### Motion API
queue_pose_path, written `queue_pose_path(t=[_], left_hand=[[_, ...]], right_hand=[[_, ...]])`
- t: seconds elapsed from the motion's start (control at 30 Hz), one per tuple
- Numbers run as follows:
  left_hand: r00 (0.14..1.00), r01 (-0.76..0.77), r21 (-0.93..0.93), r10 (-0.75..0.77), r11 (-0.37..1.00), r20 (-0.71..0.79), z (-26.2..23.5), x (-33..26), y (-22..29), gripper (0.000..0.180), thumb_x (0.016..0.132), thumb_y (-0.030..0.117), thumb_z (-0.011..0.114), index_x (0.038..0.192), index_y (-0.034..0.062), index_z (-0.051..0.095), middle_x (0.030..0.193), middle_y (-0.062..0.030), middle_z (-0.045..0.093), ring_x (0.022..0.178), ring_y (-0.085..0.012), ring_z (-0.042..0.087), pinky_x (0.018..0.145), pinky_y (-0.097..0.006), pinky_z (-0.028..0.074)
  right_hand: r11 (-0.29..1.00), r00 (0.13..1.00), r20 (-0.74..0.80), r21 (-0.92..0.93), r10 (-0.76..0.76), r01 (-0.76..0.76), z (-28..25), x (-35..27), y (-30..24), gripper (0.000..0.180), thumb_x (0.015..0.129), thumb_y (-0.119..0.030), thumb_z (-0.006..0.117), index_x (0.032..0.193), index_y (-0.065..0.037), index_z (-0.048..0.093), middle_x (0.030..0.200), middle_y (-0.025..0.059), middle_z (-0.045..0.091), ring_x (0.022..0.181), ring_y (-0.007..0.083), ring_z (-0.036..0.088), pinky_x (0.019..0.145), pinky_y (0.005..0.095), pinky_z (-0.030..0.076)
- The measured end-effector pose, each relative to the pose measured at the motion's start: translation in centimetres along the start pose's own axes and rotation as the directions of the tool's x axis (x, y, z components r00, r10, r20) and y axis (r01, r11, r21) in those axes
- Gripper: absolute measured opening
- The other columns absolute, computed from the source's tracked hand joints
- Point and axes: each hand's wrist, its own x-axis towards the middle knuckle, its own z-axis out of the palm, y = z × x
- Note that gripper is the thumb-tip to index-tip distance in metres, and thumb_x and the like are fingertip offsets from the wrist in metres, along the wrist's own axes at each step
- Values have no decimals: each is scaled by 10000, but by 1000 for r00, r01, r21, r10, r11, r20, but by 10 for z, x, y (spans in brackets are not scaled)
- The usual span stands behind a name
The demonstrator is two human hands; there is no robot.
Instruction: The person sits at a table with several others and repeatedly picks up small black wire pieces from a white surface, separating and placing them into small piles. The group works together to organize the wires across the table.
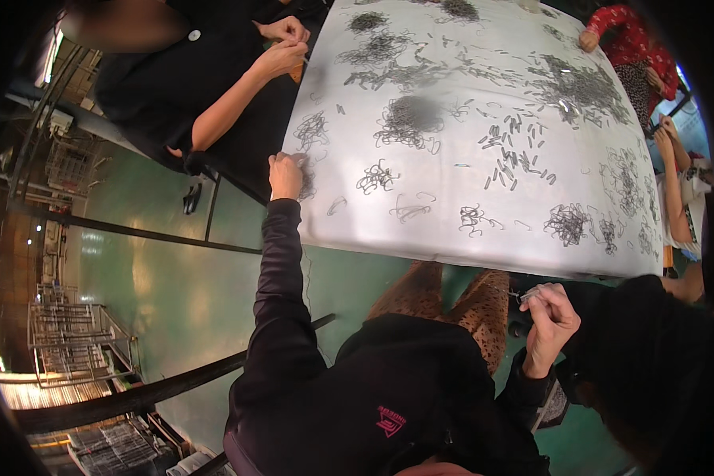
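At the left edge of the white-covered table (444, 226), my left hand (285, 176) rests with its fingers bent. Beside it, partly hidden, lies a small pile of dark curved pieces (307, 181). My right hand (550, 317) is raised off the table's near edge, over my right side. Its thumb and fingers pinch a small bundle of short grey strips (529, 294), whose exact kind is too small to tell. Closest to my left hand on the cloth is a loose heap of thin dark curved strands (378, 177).
Short straight dark pieces (516, 151) and several tangled heaps (408, 123) cover the table. A person in black (206, 87) works at the left, another in red (620, 36) at the far right. Someone in a dark top (650, 357) sits close on my right. Metal rails (143, 230) stand left.
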Motion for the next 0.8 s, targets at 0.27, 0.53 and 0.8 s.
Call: queue_pose_path(t=[0.27,0.53,0.8], left_hand=[[977,-181,-305,134,935,-168,-17,13,82,182,796,12,635,957,53,709,898,-137,669,865,-311,596,783,-395,479],[964,-197,-437,255,878,78,38,45,259,213,762,237,721,769,24,709,742,-173,665,724,-336,644,684,-410,509],[939,-304,-264,335,915,79,48,44,286,92,812,79,570,838,17,633,923,-194,623,910,-362,569,815,-444,435]], right_hand=[[1000,998,-68,28,12,-10,2,4,0,229,747,189,615,929,58,660,859,105,603,669,141,615,597,226,499],[997,994,-105,-73,33,-41,10,1,-6,226,735,166,641,909,29,687,809,74,617,639,110,615,551,186,463],[991,990,-94,-70,110,-116,3,6,-9,206,768,93,680,957,17,705,850,58,657,765,87,634,655,209,510]])
